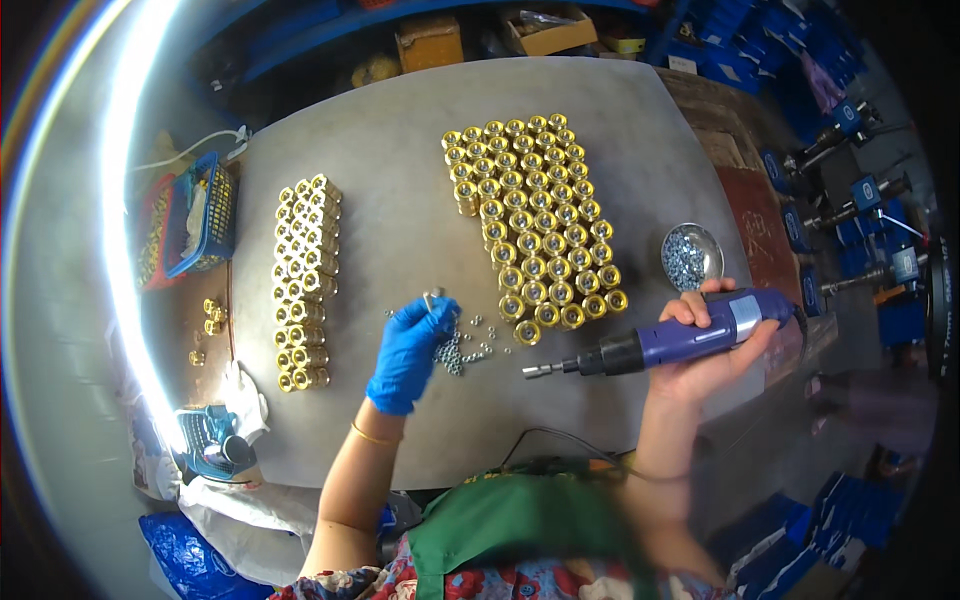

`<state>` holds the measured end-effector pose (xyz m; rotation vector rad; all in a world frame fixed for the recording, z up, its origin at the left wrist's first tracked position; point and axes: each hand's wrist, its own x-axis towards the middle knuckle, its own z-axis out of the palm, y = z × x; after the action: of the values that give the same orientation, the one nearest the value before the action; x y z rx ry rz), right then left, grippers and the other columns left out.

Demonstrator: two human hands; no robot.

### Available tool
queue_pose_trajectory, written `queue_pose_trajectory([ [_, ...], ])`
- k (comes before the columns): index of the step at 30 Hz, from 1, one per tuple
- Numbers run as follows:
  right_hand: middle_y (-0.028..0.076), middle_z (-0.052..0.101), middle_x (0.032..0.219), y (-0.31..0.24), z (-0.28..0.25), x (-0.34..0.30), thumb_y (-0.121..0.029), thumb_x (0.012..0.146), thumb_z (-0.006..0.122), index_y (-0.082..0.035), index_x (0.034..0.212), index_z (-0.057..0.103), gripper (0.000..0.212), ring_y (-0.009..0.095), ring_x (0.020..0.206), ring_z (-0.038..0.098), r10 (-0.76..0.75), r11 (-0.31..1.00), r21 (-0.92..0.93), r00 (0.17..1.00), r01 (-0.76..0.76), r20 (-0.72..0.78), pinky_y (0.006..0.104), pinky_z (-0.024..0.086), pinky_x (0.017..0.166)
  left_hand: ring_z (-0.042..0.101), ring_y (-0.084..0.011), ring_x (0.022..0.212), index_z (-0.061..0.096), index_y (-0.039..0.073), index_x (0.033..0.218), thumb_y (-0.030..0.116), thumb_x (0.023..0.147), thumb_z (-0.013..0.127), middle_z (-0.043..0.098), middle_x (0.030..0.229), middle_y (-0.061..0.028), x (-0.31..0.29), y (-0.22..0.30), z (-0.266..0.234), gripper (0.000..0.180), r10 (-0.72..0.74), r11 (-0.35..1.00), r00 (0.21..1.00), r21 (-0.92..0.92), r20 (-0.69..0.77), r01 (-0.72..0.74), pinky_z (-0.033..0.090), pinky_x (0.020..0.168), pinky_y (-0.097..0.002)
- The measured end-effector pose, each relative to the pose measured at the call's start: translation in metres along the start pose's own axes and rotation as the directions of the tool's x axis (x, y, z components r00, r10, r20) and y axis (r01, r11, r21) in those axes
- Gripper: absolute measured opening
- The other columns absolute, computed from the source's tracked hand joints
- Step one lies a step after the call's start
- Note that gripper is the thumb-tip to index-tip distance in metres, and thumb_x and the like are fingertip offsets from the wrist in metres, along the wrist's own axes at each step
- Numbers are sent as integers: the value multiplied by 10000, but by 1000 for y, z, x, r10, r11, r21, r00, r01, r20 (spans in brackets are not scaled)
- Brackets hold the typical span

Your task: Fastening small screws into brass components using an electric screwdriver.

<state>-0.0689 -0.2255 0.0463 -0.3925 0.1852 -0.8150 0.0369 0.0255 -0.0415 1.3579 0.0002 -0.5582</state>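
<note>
My left hand (412, 345), in a blue glove, is closed in a pinch on a small metal part (431, 300), too small to name. Just beside its fingers lies a scatter of small metal nuts (452, 357) on the grey tabletop. In my bare right hand (715, 345) is a purple electric screwdriver (690, 335), its silver bit pointing left toward the nuts. Beyond both hands stands a large block of brass fittings (540, 215) in rows, upright with round openings on top. A narrower block of brass fittings (303, 280) is at the left.
A metal bowl of small parts (692, 256) sits right of the large block. Blue baskets (210, 215) and a few loose brass pieces (212, 315) lie along the left edge. A black cable (560, 434) crosses the near edge. Boxes (430, 45) stand behind the table.
</note>
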Motion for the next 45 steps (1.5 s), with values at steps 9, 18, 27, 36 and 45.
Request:
queue_pose_trajectory([
  [9, 82, 534, 863, 15, 7, 1, -578, 813, 480, -34, 939, 498, 559, 144, 593, 476, 73, 992, 102, 997, -68, -41, 275, 417, 568, 525, -101, 760, 503, 162, 1168, 61, 825, 595, 579, 913, 29, -67, 8, 59, 370, -245, 488, 911, -770, 332, 412, 444, 689, -286],
  [18, 78, 495, 845, 23, -15, 2, -548, 788, 539, -31, 934, 476, 541, 139, 621, 469, 174, 966, 211, 978, -146, -117, 262, 411, 586, 444, -70, 724, 541, 235, 1155, 101, 826, 593, 559, 1084, 23, -76, 12, 76, 359, -172, 260, 898, -861, 404, 437, 342, 612, -221],
  [27, 35, 460, 784, 30, -23, 5, -489, 735, 644, -26, 934, 458, 538, 119, 640, 479, 300, 888, 387, 951, -248, -79, 243, 441, 616, 447, -83, 734, 443, 88, 1262, 202, 853, 581, 529, 943, 6, -76, 31, 61, 447, -176, 675, 871, -587, 459, 446, 400, 655, -227],
  [36, 56, 524, 861, 21, -27, 10, -510, 770, 597, -40, 970, 461, 529, 137, 636, 502, 241, 938, 283, 962, -199, -125, 255, 452, 604, 489, -34, 655, 632, 16, 1000, 173, 876, 559, 626, 830, -3, -8, 18, -66, 213, 227, 829, 970, 541, -89, -144, 407, 587, -183],
  [45, 62, 515, 873, 13, -31, 8, -506, 797, 563, -39, 972, 462, 510, 136, 654, 498, 225, 950, 244, 968, -193, -111, 265, 446, 620, 534, -79, 551, 645, -6, 923, 206, 865, 572, 635, 690, -75, 4, -3, -70, 232, 288, 784, 951, 598, -114, -166, 443, 530, -235],
])
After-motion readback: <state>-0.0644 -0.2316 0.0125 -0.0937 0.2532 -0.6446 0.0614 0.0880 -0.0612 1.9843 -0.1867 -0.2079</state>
